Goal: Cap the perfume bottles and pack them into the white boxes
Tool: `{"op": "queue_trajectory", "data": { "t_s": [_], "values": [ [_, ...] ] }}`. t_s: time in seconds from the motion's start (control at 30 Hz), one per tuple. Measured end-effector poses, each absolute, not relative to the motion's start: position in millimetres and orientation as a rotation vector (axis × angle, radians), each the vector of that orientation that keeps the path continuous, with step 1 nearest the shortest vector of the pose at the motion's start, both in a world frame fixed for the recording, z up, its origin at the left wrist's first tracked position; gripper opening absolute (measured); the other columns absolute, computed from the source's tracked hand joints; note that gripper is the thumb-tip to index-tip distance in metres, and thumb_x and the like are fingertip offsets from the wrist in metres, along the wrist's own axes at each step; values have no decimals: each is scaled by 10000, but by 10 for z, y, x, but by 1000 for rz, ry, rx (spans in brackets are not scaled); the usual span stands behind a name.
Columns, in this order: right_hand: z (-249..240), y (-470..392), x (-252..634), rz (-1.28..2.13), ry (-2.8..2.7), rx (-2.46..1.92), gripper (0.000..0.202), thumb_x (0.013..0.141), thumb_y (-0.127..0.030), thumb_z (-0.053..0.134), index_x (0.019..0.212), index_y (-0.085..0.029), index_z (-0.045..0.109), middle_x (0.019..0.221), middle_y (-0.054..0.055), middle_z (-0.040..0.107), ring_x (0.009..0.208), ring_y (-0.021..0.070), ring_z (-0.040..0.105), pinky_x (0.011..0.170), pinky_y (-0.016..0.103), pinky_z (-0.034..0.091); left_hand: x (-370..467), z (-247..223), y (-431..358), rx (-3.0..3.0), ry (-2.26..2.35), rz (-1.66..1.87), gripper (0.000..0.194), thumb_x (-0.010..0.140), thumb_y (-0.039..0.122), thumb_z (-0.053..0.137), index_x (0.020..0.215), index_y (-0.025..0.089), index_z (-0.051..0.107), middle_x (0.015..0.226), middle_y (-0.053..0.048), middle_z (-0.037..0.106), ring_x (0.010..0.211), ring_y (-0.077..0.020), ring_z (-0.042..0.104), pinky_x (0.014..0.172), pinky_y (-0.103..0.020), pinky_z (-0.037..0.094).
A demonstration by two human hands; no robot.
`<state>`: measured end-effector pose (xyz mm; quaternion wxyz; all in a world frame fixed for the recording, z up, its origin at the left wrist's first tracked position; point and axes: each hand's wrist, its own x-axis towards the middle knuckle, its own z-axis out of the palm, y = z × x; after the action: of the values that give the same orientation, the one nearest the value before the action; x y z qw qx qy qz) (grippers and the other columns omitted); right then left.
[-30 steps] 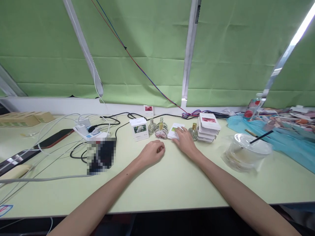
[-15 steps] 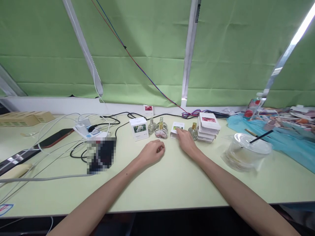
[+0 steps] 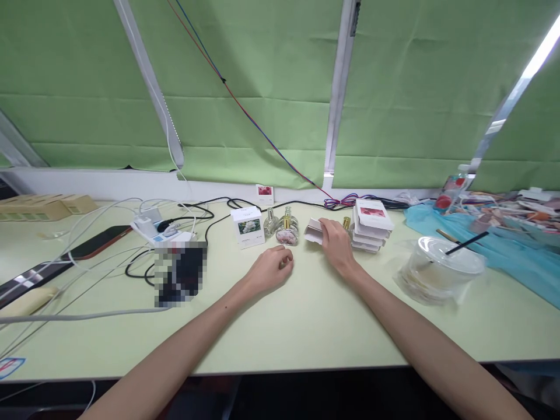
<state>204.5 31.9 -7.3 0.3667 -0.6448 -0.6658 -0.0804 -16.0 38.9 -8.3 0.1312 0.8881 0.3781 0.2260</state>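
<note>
My right hand [image 3: 336, 244] grips a small white box [image 3: 313, 231], tilted with its side facing me. On the table, my left hand [image 3: 272, 267] rests with curled fingers and nothing visible in them. Beyond it stand glass perfume bottles [image 3: 287, 232] with gold and clear tops. Left of these is an upright white box with a white flower picture [image 3: 248, 228]. A gold-topped bottle [image 3: 346, 223] is partly hidden behind my right hand. Just right of that, several white boxes [image 3: 371, 224] form a stack, a pink flower picture on top.
A lidded clear cup [image 3: 441, 269] in a plastic bag stands at the right, before a blue sheet [image 3: 516, 268]. Cables, a power strip [image 3: 161, 232] and a long dark device [image 3: 100, 242] lie left. A small box [image 3: 265, 194] stands by the wall.
My right hand has moved slightly right and closed on the white box, which has tipped from showing its green-pictured face. My left hand has stayed in place.
</note>
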Motion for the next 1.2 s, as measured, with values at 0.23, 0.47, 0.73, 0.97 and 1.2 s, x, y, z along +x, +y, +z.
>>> {"op": "queue_trajectory", "data": {
  "t_s": [0.23,0.47,0.73,0.97,1.2],
  "values": [
    [-153,366,2043,-279,-1699,-1510,314,1033,-212,384,1144,-165,675,1081,117,724,1011,247,623,917,342,449,-161,-97,386,2565,1104,691,180,898,268,516,842,192,669,865,-41,636,703,-167,576,644,-295,412],
    [-159,333,1980,-316,-1744,-1448,219,976,-180,501,1049,-178,708,994,112,743,942,253,648,857,344,473,-183,-168,467,2525,1222,805,193,897,257,511,1018,191,645,910,-36,645,710,-176,577,679,-323,434],
    [-131,284,1916,-239,-1865,-1561,210,970,-202,532,1068,-162,713,1018,121,748,972,253,674,865,325,469,-193,-152,475,2392,1336,1000,293,894,238,514,1181,223,574,1088,-50,613,745,-167,587,769,-353,496],
    [-128,262,1873,-185,-1951,-1604,214,963,-219,540,1083,-168,710,1014,113,744,984,245,664,844,310,451,-196,-167,489,2358,1383,1063,334,891,248,521,1223,217,496,1200,-85,584,714,-157,593,780,-379,528],
    [-136,260,1867,-157,-1984,-1555,205,927,-211,561,1074,-181,701,1009,96,736,1007,243,635,847,313,440,-205,-185,509,2339,1450,1053,353,885,260,525,1233,223,480,1193,-86,580,713,-172,601,791,-406,536]
  ]
}}
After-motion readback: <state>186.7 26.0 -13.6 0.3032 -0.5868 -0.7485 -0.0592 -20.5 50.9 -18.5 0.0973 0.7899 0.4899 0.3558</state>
